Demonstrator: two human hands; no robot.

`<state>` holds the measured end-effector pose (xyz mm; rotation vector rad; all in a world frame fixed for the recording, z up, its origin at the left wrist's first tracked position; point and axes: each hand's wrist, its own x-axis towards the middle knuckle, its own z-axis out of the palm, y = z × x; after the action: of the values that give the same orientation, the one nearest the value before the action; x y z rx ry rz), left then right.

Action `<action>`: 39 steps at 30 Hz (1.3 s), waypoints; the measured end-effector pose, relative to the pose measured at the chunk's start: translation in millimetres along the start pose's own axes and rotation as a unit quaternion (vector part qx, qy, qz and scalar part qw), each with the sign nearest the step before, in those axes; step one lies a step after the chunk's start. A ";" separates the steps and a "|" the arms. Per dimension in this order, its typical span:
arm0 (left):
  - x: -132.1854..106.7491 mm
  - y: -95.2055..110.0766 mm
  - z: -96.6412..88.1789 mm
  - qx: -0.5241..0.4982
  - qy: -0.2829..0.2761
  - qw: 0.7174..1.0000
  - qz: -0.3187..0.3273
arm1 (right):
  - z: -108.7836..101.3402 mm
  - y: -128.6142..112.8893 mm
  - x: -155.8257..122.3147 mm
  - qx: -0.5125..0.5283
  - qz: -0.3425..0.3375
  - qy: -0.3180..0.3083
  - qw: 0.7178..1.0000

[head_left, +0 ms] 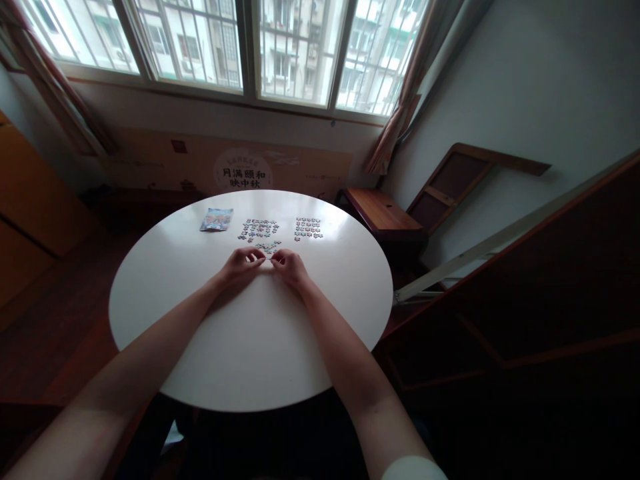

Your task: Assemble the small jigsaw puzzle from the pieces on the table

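My left hand (243,263) and my right hand (290,265) meet near the middle of the white round table (245,353), fingertips almost touching. Both are closed in a pinch on a small jigsaw puzzle piece (269,259), mostly covered by the fingers. Just beyond them lies a loose cluster of puzzle pieces (267,247), partly hidden by my hands. Farther back, several more pieces (260,227) are spread in rough rows. To the right, another group of pieces (309,228) sits in neater rows.
A colourful printed packet (217,220) lies at the table's back left. Behind the table, a long box panel (300,160) leans under the barred windows. A wooden stool or bench (383,210) stands at the right, by a folded wooden frame (460,173).
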<state>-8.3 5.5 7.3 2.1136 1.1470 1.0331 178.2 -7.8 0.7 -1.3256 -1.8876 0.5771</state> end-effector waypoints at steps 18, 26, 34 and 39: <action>1.8 -5.7 2.0 -0.002 0.005 1.000 -0.001 | -0.2 0.5 0.2 0.003 -0.001 -0.005 1.000; 0.3 -3.4 1.2 -0.001 0.003 1.000 -0.005 | -1.0 -0.7 -0.8 -0.004 -0.004 -0.003 1.000; 1.0 -3.5 1.1 -0.007 0.000 1.000 -0.006 | -1.2 -1.2 -0.9 -0.012 -0.005 -0.005 1.000; 1.1 -4.0 1.0 -0.003 -0.002 1.000 -0.008 | -1.5 -1.4 -1.1 -0.017 -0.009 -0.003 1.000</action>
<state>-9.0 8.4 4.3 2.0979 1.1542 1.0234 178.7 -9.4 2.3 -1.3276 -1.9202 0.5429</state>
